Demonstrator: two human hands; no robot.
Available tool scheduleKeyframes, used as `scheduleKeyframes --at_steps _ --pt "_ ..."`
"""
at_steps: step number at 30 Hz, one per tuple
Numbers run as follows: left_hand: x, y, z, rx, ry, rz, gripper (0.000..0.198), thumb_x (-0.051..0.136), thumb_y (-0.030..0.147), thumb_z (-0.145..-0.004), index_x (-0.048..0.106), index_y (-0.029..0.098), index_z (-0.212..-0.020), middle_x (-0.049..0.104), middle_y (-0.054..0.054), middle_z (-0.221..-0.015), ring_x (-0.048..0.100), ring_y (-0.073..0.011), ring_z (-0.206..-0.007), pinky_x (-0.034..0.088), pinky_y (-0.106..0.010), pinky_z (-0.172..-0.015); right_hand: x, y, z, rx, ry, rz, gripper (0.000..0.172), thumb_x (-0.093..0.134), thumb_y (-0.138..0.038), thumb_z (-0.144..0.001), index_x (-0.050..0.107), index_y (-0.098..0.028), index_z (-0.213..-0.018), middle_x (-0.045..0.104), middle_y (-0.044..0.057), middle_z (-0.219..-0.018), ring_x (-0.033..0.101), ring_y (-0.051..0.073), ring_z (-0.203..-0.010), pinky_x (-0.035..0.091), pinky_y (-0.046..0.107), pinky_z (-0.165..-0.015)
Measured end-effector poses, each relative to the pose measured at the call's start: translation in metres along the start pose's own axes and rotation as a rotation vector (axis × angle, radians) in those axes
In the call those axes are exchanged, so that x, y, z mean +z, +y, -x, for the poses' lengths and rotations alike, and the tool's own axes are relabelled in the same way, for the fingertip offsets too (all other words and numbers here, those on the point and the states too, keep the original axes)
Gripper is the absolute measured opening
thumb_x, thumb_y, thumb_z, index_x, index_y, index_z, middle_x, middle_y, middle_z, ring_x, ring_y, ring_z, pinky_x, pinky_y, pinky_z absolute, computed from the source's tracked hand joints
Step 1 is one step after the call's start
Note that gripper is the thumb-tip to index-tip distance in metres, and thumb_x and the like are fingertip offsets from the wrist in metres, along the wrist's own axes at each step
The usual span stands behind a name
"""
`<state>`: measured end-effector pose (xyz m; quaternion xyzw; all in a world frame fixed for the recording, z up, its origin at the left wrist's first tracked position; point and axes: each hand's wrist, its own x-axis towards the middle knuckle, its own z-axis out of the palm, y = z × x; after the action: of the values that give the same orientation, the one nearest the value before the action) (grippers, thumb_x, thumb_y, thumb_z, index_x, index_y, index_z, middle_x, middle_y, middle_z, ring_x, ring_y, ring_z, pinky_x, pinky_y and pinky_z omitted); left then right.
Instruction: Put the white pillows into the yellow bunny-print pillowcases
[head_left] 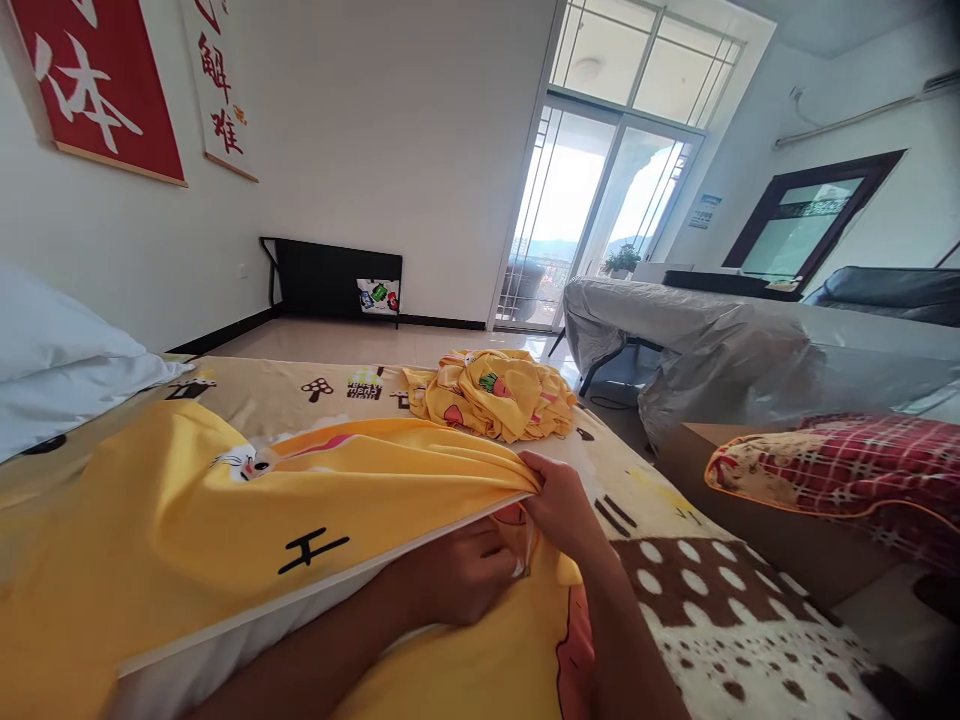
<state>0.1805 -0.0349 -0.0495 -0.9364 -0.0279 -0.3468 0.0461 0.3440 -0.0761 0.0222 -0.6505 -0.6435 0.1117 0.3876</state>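
A yellow bedding cover [195, 510] with a cartoon rabbit and black marks is stretched across the bed in front of me. White material [247, 635] shows inside its long, pale-edged opening. My right hand [559, 500] is closed on the gathered upper edge at the opening's right end. Just below it, my left hand [469, 575] reaches across under the raised edge. Its fingers are curled around the edge of the cover near what looks like a zipper end. The fingertips are partly hidden.
A bunched heap of yellow printed fabric [499, 395] lies farther back on the patterned bed sheet [697, 580]. A white pillow [60, 355] is at the left. Beyond the right bed edge are a red plaid quilt [855, 470] on a brown box and plastic-wrapped furniture [712, 330].
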Motion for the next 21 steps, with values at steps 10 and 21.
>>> scheduleKeyframes --at_steps 10,21 --pt "-0.012 0.009 -0.004 -0.217 0.140 0.255 0.022 0.045 0.026 -0.091 0.064 0.018 -0.100 0.067 -0.009 -0.104 0.061 -0.0211 -0.101 0.047 -0.036 -0.095 0.001 -0.004 0.000 -0.020 0.002 0.024 0.017 0.044 -0.014 -0.055 0.055 -0.017 -0.067 0.058 -0.001 -0.067 0.052 0.015 -0.070 0.036 0.022 -0.063" --pt "-0.009 0.011 -0.007 -0.529 0.035 0.635 0.027 0.050 0.015 -0.079 0.061 0.020 -0.102 0.067 -0.004 -0.104 0.061 -0.0189 -0.098 0.047 -0.034 -0.097 0.003 -0.001 -0.001 -0.031 -0.081 0.200 0.008 0.043 -0.011 -0.054 0.047 -0.017 -0.059 0.054 -0.003 -0.058 0.041 0.011 -0.060 0.025 0.022 -0.056"
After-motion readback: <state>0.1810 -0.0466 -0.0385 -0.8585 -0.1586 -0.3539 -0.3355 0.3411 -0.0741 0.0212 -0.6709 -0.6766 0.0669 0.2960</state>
